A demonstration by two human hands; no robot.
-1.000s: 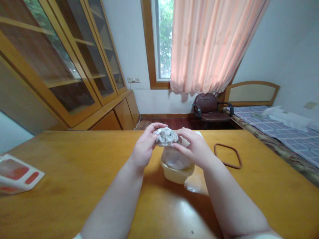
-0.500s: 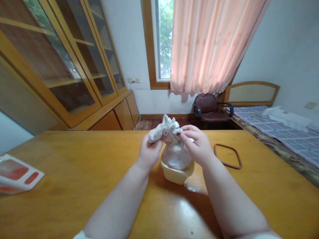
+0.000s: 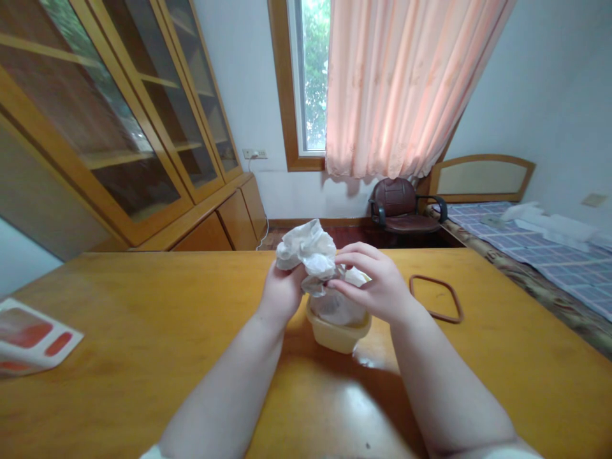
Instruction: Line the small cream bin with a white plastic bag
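Observation:
A small cream container (image 3: pixel 335 335) stands on the wooden table, with a thin whitish plastic bag (image 3: pixel 318 258) rising out of it. The bag's upper part is bunched up above the container. My left hand (image 3: pixel 283 290) is closed around the bunched plastic from the left, its fingertips partly hidden behind it. From the right, my right hand (image 3: pixel 377 280) pinches the bag's crumpled edge between thumb and fingers. The lower part of the bag fills the container; what is inside cannot be made out.
A brown rounded rectangular ring (image 3: pixel 459 306) lies right of the container on the table (image 3: pixel 191 357). A white and red package (image 3: pixel 36 338) sits at the left edge. Beyond are a chair (image 3: pixel 399 204), a bed (image 3: pixel 549 255) and a glass-fronted cabinet (image 3: pixel 191 197).
The bunched plastic has shifted left and spread wider over my left hand. My right hand's fingers have moved slightly left along with it. The container has stayed in place.

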